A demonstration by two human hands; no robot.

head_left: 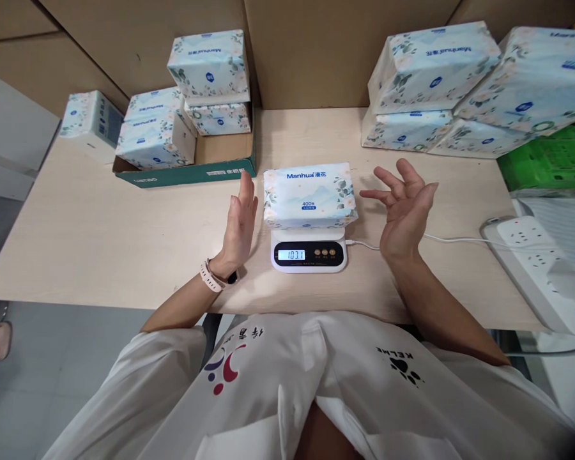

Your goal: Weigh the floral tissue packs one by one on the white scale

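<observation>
Brown cardboard panels (311,57) are lined up behind a pale wood-grain worktop (100,249). At the far left, a white and pale-blue floral pack (89,124) is stood just beside a shallow dark-green cardboard tray (186,176), in which similar plastic-wrapped floral packs (148,140) are held, one stacked on another at its right end. Farther right, the left hand (239,227), with a pink-strapped watch (211,276) worn at the wrist, is raised with fingers extended and close together, its palm turned toward the middle and nothing grasped. Between the hands, a blue-lettered floral Manhua pack (311,195) is rested on a white digital scale (309,265), whose lit display is filled by the digits 1031. To its right, the right hand (407,211) is held apart from the pack, palm upturned, fingers spread and clasping nothing. Behind it, four larger-looking floral packs (431,76) are stacked in two layers, flanked by green plastic-wrapped goods (551,160); nearer the edge, a white power strip (536,255) is laid.
</observation>
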